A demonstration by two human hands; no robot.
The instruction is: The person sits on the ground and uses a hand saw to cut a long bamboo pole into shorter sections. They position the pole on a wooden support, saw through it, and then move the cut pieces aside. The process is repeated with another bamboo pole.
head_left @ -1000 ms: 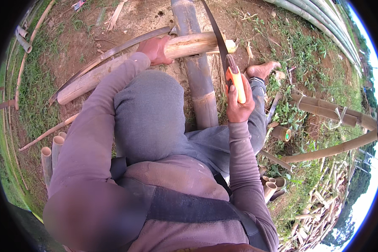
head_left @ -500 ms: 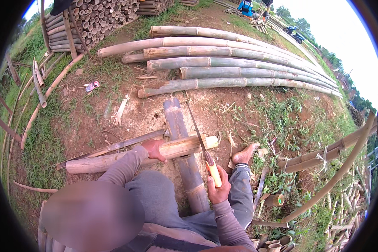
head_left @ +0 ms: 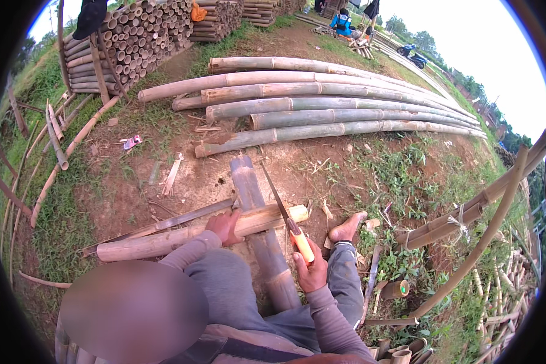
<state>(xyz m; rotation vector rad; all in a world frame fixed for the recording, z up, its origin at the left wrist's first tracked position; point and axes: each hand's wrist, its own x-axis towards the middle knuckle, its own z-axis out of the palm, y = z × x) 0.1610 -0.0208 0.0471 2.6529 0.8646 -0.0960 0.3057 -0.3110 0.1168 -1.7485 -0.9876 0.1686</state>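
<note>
A short pale bamboo length (head_left: 155, 242) lies crosswise over a darker, thicker bamboo log (head_left: 274, 258) on the ground in front of me. My left hand (head_left: 224, 227) is closed on top of the pale length, just left of the crossing. In my right hand (head_left: 312, 267) is a handsaw (head_left: 277, 197), its yellowish handle wrapped by my fingers. The long narrow blade points away from me and lies across the pale length near its right end. Beside that length, on its far side, a split bamboo strip (head_left: 164, 225) touches the log.
Several long bamboo poles (head_left: 340, 128) lie side by side beyond my work. A stack of cut bamboo (head_left: 142, 39) stands at the far left. My bare foot (head_left: 347, 227) rests right of the saw. Tied bamboo rails (head_left: 446, 229) slant on the right. A person in blue (head_left: 342, 24) sits far off.
The whole view has tilted up a little. My right hand has pushed the saw handle slightly forward. My left thumb, spread out before, now sits closer round the bamboo.
</note>
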